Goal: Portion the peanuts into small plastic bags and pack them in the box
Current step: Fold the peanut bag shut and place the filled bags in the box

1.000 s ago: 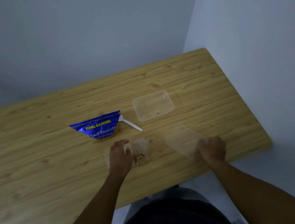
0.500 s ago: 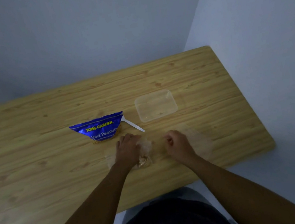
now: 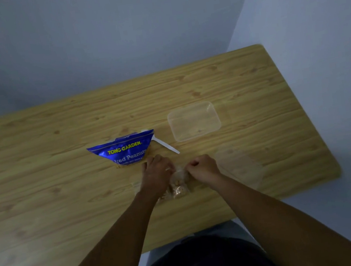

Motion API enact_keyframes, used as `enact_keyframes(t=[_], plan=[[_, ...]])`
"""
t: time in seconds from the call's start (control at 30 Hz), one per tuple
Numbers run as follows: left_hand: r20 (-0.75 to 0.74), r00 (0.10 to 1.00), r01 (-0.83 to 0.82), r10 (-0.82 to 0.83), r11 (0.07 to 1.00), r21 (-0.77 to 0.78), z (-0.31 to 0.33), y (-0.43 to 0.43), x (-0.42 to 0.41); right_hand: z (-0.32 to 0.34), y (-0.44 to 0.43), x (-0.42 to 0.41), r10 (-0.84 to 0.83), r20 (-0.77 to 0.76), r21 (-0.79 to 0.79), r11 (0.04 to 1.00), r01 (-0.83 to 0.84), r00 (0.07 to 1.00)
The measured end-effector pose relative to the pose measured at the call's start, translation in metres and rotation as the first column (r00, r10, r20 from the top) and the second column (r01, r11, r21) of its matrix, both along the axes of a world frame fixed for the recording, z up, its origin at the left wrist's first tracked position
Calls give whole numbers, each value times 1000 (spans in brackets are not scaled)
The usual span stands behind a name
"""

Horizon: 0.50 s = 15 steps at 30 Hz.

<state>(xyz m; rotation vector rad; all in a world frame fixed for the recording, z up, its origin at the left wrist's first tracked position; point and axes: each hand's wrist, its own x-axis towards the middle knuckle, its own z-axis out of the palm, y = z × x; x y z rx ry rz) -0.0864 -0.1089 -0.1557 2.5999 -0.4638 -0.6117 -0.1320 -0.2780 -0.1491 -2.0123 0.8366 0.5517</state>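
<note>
On the counter, your clear box holds no bags and sits to the right of the blue packet. Just in front of that packet your left hand and right hand both pinch the mouth of the small bag of peanuts, fingers curled on the plastic, with the white spoon at the packet's right corner. If one side slips or you tug unevenly, the nuts could spill over the wood; the packet reads "TONG GARDEN" and, partly hidden, "ted Peanuts".
</note>
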Motion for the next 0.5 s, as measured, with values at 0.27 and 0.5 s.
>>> enact_keyframes(t=[0.27,0.5], plan=[[-146,981,97,-128,975,-202,23,3,6,15,-27,1,-76,112,139,988,60,991],[-149,961,165,-232,916,-366,48,-2,19,42,-60,10,-152,301,269,961,69,941]])
